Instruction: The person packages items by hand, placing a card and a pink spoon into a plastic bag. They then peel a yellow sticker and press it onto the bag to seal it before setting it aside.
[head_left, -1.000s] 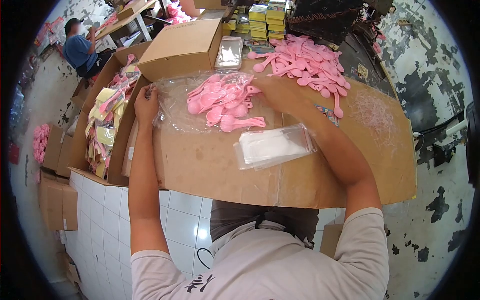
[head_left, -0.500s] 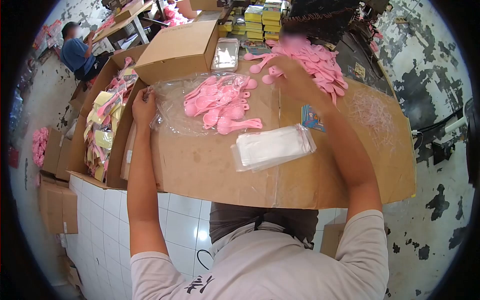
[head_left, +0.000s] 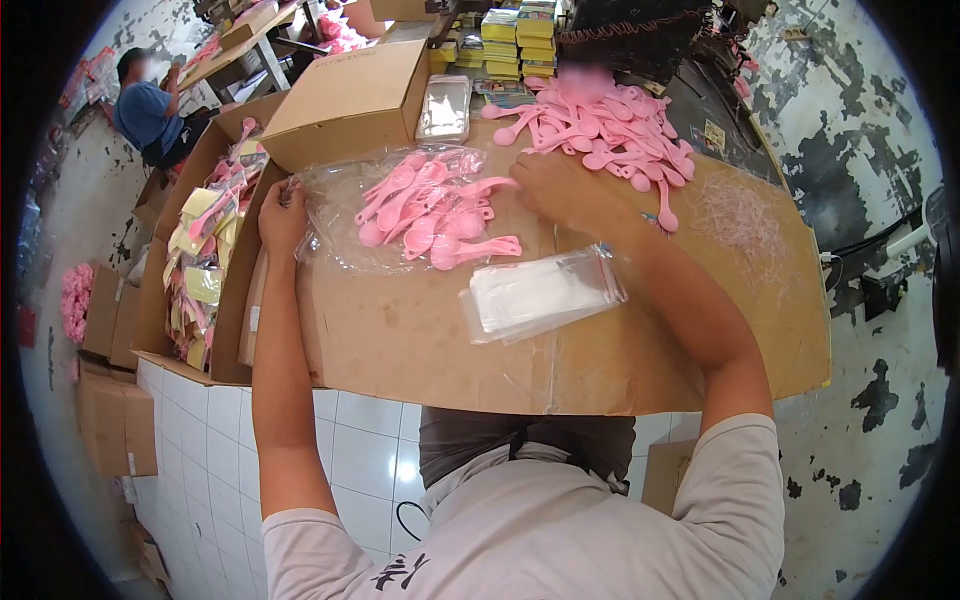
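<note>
Several pink spoons (head_left: 430, 205) lie on and in a clear plastic bag (head_left: 335, 215) on the cardboard-covered table. My left hand (head_left: 283, 212) is closed on the bag's left edge, beside the open box. My right hand (head_left: 545, 187) is closed on the handle end of a pink spoon (head_left: 488, 186) at the right of this group. Behind it is a larger pile of pink spoons (head_left: 610, 125). A stack of clear packets with white contents (head_left: 540, 292) lies below my right forearm.
An open carton (head_left: 225, 365) of pink and yellow packed items stands at the left. Behind are a closed carton (head_left: 345, 95), a clear-wrapped stack (head_left: 444, 108) and yellow-edged stacks (head_left: 502, 45). Plastic strips (head_left: 740, 225) lie at the right. A person (head_left: 150, 110) sits far left.
My right hand has moved from the large pile left and toward me, bringing a spoon to the smaller group. My left hand still holds the bag's edge.
</note>
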